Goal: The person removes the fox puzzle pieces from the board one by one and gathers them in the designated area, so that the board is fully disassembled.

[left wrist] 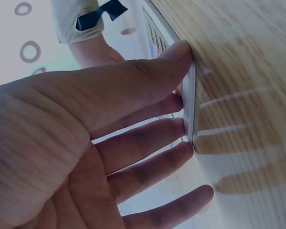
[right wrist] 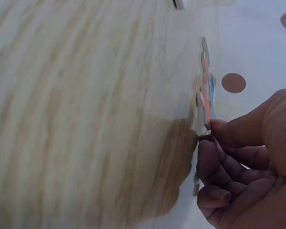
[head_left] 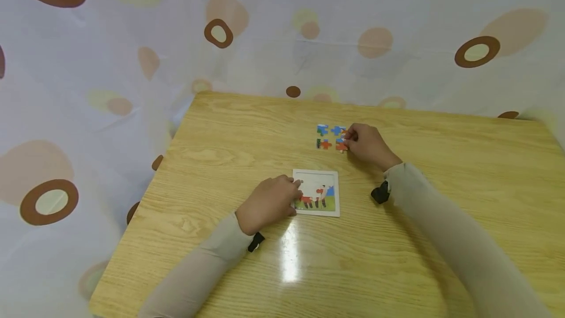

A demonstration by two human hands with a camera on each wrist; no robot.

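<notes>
A white-framed puzzle board [head_left: 316, 213] lies on the table, partly filled with a picture of a white animal on green grass. My left hand [head_left: 270, 202] rests at its left side, fingers fairly straight. In the left wrist view the thumb [left wrist: 178, 51] and fingertips touch the frame edge [left wrist: 191, 109]. Beyond the board, my right hand [head_left: 368, 145] pinches a jigsaw piece [right wrist: 206, 137] between thumb and forefinger, mostly hidden by the fingers. Beside those fingertips lie several loose pieces, among them a red and blue one [head_left: 341, 145] and a blue one [head_left: 337, 130].
A blue and green piece [head_left: 322, 129] and a red piece [head_left: 325, 145] lie left of the right hand. The wooden table [head_left: 212, 156] meets a spotted curtain [head_left: 265, 63] at its back and left edges. Dark bands [head_left: 380, 193] sit at both wrists.
</notes>
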